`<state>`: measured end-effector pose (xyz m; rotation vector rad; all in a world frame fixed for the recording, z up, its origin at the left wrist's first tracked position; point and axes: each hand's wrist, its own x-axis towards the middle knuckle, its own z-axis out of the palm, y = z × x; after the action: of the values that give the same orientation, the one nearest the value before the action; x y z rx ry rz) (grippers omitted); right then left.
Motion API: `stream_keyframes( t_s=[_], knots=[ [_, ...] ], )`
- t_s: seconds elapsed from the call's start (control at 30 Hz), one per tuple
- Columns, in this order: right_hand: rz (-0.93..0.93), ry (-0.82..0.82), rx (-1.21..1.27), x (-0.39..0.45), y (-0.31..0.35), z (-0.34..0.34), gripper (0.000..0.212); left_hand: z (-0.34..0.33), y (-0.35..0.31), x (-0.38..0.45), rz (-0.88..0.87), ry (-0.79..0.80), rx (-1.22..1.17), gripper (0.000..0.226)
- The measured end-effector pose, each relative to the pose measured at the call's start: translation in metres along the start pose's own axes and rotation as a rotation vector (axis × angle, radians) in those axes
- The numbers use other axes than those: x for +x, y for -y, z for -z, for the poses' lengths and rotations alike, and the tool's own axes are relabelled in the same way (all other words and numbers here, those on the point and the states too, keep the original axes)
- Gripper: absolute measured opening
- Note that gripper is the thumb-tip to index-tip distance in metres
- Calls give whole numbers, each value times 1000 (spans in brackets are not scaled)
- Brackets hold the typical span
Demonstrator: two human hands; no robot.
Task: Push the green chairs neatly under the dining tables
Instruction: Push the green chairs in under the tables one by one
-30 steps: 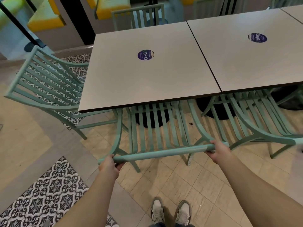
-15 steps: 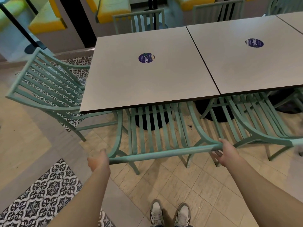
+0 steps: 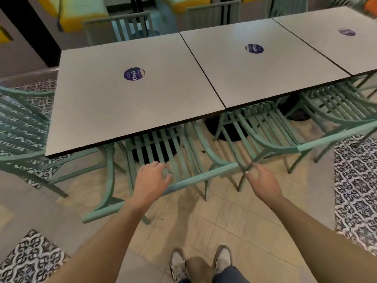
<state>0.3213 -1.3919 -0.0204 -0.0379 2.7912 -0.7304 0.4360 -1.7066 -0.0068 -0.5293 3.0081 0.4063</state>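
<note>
Fingers of both hands hang loosely apart over the green chair top rail, gripping nothing.

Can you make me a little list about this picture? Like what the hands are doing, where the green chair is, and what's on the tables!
left hand: fingers loose, over the chair's top rail, no grip
right hand: fingers loose, by the rail's end, no grip
chair in front: green, seat tucked under the table
table: grey, round purple sticker
chair at the left: green, tilted, not tucked in
floor: beige tiles, patterned patches
</note>
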Motion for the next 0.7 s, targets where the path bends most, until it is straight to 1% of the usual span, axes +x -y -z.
stream_keyframes(
  t_s=[0.17,0.3,0.37,0.5,0.6,0.7],
  knots=[
    [-44,-65,-14,8,-70,54,50,-6,-98,17,-195,23,28,36],
    [-7,-100,-28,32,-136,107,54,-13,-190,37,-305,16,35,40],
    [42,-116,-49,48,-166,134,55,-17,-232,47,-327,43,47,40],
    [117,-169,-114,81,-236,204,55,-35,-342,64,-375,84,48,43],
    [159,-163,-173,112,-265,241,55,-44,-400,79,-400,83,53,46],
    [206,-153,-199,148,-285,263,56,-58,-445,97,-385,123,93,45]
  ],
)
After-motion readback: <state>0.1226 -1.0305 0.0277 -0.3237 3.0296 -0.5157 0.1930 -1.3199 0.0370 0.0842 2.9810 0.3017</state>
